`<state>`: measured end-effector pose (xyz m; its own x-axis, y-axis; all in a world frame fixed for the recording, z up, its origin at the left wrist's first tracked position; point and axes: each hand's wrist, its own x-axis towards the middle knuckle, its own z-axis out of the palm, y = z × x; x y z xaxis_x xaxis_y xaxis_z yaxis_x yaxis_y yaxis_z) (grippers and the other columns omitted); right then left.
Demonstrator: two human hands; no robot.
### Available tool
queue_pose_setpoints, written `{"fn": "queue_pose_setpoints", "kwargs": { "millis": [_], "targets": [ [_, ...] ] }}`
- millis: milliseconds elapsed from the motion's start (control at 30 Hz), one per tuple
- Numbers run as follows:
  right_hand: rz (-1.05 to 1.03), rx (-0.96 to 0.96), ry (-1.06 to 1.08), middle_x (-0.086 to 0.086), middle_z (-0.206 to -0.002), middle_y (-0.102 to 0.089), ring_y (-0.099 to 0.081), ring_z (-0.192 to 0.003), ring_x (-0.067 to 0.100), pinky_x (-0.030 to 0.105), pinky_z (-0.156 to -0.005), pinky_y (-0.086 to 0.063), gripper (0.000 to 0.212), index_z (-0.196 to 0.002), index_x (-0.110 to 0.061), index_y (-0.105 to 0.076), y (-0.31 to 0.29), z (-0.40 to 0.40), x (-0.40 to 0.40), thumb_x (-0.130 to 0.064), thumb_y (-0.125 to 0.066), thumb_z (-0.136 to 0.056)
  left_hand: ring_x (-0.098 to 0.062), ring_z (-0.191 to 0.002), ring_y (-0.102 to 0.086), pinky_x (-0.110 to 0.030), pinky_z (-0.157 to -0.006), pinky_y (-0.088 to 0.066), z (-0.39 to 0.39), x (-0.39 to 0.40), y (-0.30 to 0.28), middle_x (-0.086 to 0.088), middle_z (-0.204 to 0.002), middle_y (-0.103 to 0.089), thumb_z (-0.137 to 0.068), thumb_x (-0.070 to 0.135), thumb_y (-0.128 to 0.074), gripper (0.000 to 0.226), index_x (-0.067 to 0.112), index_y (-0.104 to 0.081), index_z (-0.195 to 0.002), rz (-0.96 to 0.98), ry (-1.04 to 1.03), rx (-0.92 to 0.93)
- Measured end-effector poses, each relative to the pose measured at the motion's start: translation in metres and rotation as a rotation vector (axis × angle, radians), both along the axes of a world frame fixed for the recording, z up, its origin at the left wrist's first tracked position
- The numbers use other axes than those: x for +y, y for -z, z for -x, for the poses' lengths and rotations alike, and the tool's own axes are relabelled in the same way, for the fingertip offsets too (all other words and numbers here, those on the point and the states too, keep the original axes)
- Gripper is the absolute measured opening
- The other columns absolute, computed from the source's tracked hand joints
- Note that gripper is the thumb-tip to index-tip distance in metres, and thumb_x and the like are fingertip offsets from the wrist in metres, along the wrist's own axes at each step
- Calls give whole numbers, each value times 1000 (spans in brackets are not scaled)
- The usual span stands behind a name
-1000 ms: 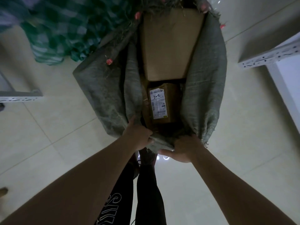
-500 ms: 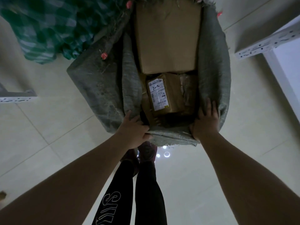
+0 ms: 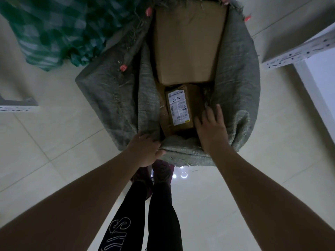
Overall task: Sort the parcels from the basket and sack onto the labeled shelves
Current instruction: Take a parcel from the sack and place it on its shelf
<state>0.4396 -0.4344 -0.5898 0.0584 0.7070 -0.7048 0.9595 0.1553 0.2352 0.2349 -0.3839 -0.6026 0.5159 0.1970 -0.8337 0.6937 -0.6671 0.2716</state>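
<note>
Woven sack [image 3: 235, 84], labelled parcel [image 3: 179, 107] inside

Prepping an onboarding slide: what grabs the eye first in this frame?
The open grey woven sack on the tiled floor, with a large plain cardboard box and a smaller labelled parcel inside. The left hand grips the sack's near rim; the right hand reaches in beside the labelled parcel, fingers straight.
</note>
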Motion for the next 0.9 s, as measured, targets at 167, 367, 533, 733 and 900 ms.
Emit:
{"fn": "queue_pose_setpoints", "kwargs": {
  "millis": [167, 367, 533, 733, 900],
  "targets": [
    [29, 237, 519, 20, -159, -9, -18, -143, 40, 50, -117, -17, 95, -155, -17, 6, 37, 35, 21, -59, -51, -91, -23, -137, -34, -41, -115, -22, 4, 0, 18, -3, -146, -44, -101, 49, -27, 50, 22, -48, -136, 29, -28, -41],
    [43, 195, 694, 25, -158, 9, -12, -144, 46, 52, -112, -27, 112, -152, -19, 21, 75, 61, 26, -61, -60, -87, -24, -133, -39, -39, -112, -25, 3, 3, 30, -6, -140, -49, -101, 46, -28, 47, 21, -50, -134, 50, -5, -34],
    [-4, 20, 571, 24, -158, 15, -13, -144, 44, 50, -109, -33, 118, -147, -20, 32, 91, 57, 28, -62, -60, -86, -23, -133, -38, -37, -112, -22, 4, 4, 27, -5, -141, -48, -101, 45, -30, 46, 21, -49, -136, 58, -18, -60],
    [-22, 76, 623, 22, -154, -10, -33, -130, 39, 42, -89, -46, 111, -149, -25, 28, 84, 55, 33, -41, -65, -90, -23, -136, -34, -39, -116, -21, 10, 4, 20, -4, -144, -44, -96, 31, -39, 44, 21, -46, -138, 85, -31, -78],
    [-51, 182, 757, 20, -149, -21, -30, -131, 39, 41, -94, -46, 100, -154, -21, 13, 59, 46, 27, -15, -64, -91, -22, -121, -47, -35, -108, -32, 4, 9, 7, -5, -129, -55, -94, 23, -42, 36, 18, -54, -127, 113, -161, -93]
  ]
}}
